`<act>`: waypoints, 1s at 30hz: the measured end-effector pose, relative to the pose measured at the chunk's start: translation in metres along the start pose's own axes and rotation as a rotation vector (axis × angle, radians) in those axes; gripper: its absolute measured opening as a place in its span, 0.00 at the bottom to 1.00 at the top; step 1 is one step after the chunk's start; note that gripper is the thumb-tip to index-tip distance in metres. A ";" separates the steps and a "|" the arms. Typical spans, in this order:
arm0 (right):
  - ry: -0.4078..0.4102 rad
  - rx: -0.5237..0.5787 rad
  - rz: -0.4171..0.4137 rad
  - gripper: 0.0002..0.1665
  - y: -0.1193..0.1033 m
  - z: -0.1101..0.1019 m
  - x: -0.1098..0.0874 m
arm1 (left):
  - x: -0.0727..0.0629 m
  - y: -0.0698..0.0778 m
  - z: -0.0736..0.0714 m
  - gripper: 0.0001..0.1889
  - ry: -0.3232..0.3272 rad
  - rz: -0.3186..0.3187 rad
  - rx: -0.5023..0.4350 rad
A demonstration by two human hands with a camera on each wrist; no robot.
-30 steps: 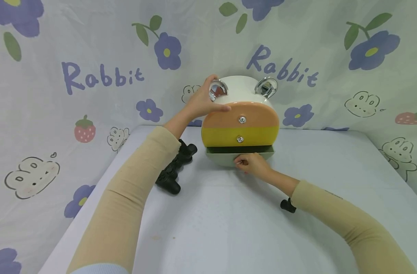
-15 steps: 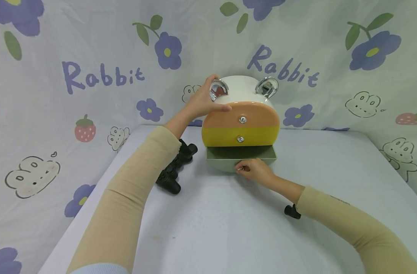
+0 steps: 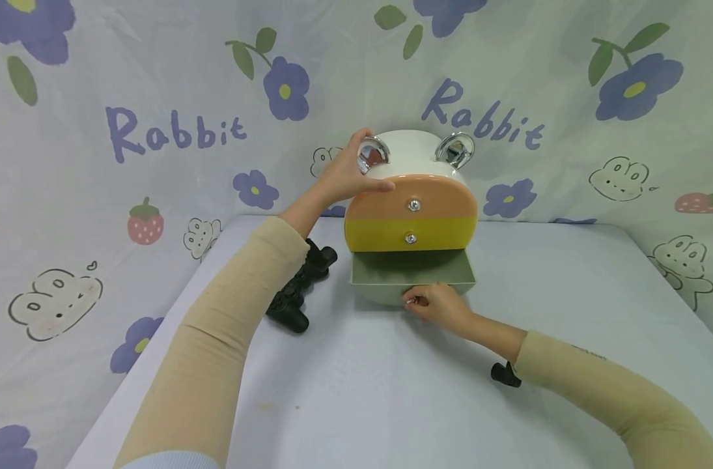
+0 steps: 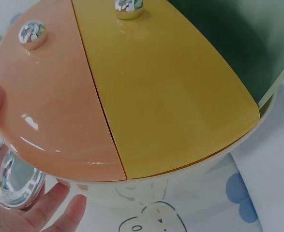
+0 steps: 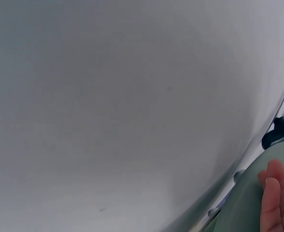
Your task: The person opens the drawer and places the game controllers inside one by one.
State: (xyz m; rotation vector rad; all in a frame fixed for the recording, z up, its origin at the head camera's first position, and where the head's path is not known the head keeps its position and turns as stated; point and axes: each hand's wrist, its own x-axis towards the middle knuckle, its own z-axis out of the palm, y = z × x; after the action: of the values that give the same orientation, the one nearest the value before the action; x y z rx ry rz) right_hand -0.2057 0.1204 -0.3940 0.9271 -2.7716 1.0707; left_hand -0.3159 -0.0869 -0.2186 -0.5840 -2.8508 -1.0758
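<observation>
A rounded white drawer box (image 3: 411, 151) with silver ring ears stands at the back of the table. Its upper fronts are an orange drawer (image 3: 385, 202) and a yellow drawer (image 3: 379, 234), both pushed in. My left hand (image 3: 346, 174) grips the box's upper left beside the ear (image 4: 17, 176), thumb against the orange front and other fingers around the ear. Below, the green bottom drawer (image 3: 379, 294) is pulled well out, and nothing shows inside. My right hand (image 3: 441, 306) pinches its small knob, mostly hidden by the fingers. The right wrist view catches only some fingers (image 5: 272, 203) at the green front.
A black jointed device (image 3: 292, 303) is beside the left sleeve, partly hidden. A smaller black piece (image 3: 505, 374) sits under the right cuff. White cloth (image 3: 344, 391) covers the table, and a printed curtain (image 3: 174, 78) hangs behind the box.
The green bottom drawer has slid out towards me with my right hand on its knob, showing more of its inside. My left hand and the box stay in place.
</observation>
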 end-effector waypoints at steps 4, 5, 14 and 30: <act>-0.002 0.013 0.007 0.07 -0.005 0.001 -0.006 | -0.001 0.000 0.000 0.54 0.004 0.008 -0.004; -0.003 0.012 0.005 0.07 -0.006 0.002 -0.008 | -0.001 0.000 0.000 0.54 0.002 0.007 -0.005; -0.010 0.019 0.015 0.07 -0.015 0.005 -0.021 | -0.002 0.001 -0.001 0.55 0.000 0.000 0.003; -0.028 -0.014 -0.048 0.08 -0.027 0.014 -0.044 | 0.000 0.000 0.001 0.55 0.003 0.011 -0.007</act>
State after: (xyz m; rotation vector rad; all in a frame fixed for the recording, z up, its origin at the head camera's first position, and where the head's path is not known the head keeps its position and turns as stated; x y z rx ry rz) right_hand -0.1525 0.1192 -0.3987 1.0092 -2.7598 1.0389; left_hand -0.3163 -0.0865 -0.2192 -0.5976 -2.8392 -1.0840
